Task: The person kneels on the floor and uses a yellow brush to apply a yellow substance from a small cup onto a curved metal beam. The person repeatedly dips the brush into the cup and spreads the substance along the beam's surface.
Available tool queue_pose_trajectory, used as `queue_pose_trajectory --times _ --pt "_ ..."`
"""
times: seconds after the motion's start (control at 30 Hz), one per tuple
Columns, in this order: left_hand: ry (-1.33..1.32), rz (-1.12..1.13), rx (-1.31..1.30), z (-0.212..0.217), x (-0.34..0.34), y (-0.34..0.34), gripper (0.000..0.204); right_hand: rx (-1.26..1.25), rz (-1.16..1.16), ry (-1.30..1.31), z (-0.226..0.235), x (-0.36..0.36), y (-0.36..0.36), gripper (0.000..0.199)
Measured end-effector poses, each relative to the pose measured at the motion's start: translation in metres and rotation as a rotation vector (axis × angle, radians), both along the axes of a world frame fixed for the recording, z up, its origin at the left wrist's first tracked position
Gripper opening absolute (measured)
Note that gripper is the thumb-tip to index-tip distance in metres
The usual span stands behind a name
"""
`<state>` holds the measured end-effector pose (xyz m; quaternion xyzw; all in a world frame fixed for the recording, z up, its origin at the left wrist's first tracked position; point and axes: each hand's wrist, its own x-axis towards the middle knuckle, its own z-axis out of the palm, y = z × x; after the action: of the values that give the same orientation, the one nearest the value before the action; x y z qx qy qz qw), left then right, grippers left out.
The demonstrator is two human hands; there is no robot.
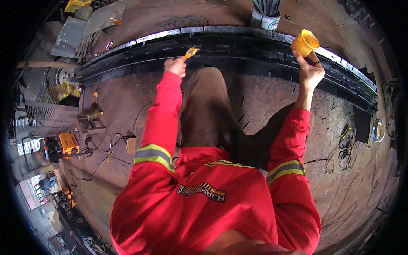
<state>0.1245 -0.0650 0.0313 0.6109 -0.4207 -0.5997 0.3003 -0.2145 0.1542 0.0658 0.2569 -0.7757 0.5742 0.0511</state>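
The left hand has its grip closed on a small brush whose tip touches the long black steel beam at 12 o'clock, so coating appears underway. The right hand pinches a yellow cup at 1 o'clock, and a reload there looks the likely call. The beam's far edge nears a white bucket; open floor lies at 9 o'clock.

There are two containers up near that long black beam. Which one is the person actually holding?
The small yellow cup, gripped in the right hand and tilted on its side. The white bucket stands untouched on the floor beyond the black beam.
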Motion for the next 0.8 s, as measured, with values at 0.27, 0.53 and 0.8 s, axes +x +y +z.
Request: queue_pose_trajectory --times 0.27,0.53,0.8 --pt "-0.31 -0.193 -0.491 -0.027 0.0 -0.012 0.017 -0.128 0.064 -0.095 0.006 0.01 -0.002 0.054" --pt "-0.506 -0.653 -0.916 -0.015 -0.108 0.058 0.018 -0.105 0.051 -0.066 0.009 0.009 0.002 0.053" --pt "-0.623 -0.16 -0.779 -0.04 -0.113 0.058 0.018 -0.121 0.061 -0.039 0.005 0.001 0.006 0.051"
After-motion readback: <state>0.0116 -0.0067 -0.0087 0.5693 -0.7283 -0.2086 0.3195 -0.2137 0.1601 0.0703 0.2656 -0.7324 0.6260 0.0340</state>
